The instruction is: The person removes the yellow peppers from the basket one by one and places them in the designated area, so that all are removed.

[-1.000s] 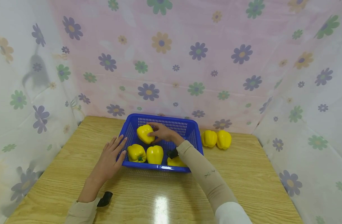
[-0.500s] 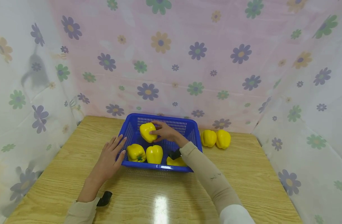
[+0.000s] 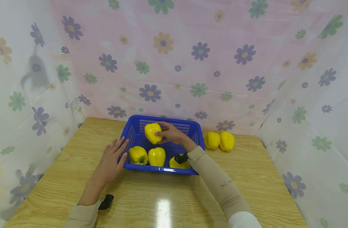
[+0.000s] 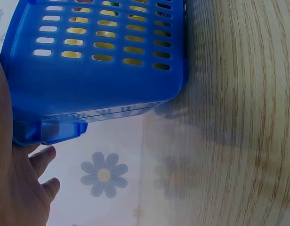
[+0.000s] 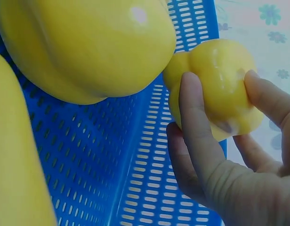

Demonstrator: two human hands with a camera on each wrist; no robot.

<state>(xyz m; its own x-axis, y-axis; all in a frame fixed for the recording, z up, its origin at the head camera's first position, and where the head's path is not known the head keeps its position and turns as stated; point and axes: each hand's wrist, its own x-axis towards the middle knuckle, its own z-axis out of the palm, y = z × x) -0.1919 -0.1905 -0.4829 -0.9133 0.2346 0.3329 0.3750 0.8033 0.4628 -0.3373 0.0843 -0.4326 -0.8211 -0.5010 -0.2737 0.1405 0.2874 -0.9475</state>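
Gripping yellow pepper (image 3: 152, 133) in right hand (image 3: 174, 134), over back-left part of blue basket (image 3: 168, 170). Thumb and fingers curled round it from the side facing basket's right wall. Can't tell how high above basket's floor. Resting left hand (image 3: 109, 163) on basket's left rim, near front-left corner, fingers fairly straight and slightly spread; partly hidden behind the rim in left wrist view.

Lying inside basket along front wall: green-stemmed pepper (image 3: 138, 154) at front-left corner, middle pepper (image 3: 156, 156) just beside it, then, past a gap, front-right pepper (image 3: 179, 166), partly covered by right black wrist piece (image 3: 180, 158). Sitting outside basket, just past right wall: near outside pepper (image 3: 211, 140) and far outside pepper (image 3: 226, 141), touching each other, both yellow too. Can't tell if touching basket.

Under basket: wood-grain table (image 3: 139, 202), with bright glare in front of basket. Behind basket: pink floral sheet (image 3: 176, 82). In front of basket's left end: left black wrist piece (image 3: 106, 202) beside left tan sleeve (image 3: 84, 215). Reaching in across basket's front-right corner: right tan sleeve (image 3: 216, 180), with small dark squiggle. Showing yellow through slots of basket's wall in left wrist view.
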